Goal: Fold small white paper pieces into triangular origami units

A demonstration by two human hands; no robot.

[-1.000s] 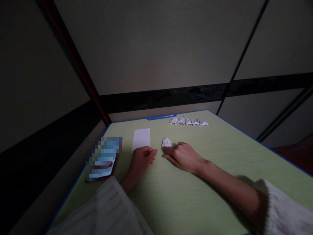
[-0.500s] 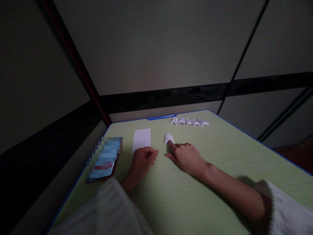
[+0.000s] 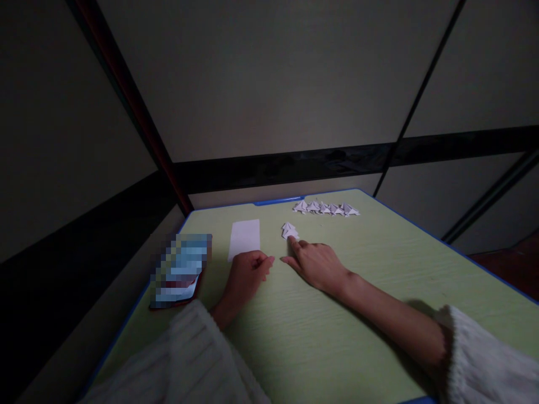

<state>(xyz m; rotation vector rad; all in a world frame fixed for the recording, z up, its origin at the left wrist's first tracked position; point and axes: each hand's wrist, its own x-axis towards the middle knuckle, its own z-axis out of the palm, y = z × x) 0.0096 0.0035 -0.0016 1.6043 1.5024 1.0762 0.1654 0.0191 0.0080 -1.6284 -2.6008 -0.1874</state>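
Observation:
A small white folded-paper figure, shaped like an origami frog [image 3: 289, 229], lies on the pale green table [image 3: 379, 264]. The stretched index finger of my right hand [image 3: 322, 266] reaches its near end and appears to touch it; the thumb stands apart from the other fingers. To the left, my left hand [image 3: 249, 275] rests with its fingers curled closed and nothing visible in them. Just beyond that hand lies a white sheet of paper [image 3: 245, 238], its lower edge partly hidden by the knuckles.
Several similar folded-paper figures [image 3: 325, 208] stand in a row at the table's far side. A phone-like device [image 3: 181, 272] with a blurred screen lies at the left edge. A blue strip [image 3: 280, 201] runs along the back edge, close to the panelled wall [image 3: 269, 84].
The origami frog has shifted slightly away from me, and my right index finger has moved with it. My left hand stays in nearly the same place.

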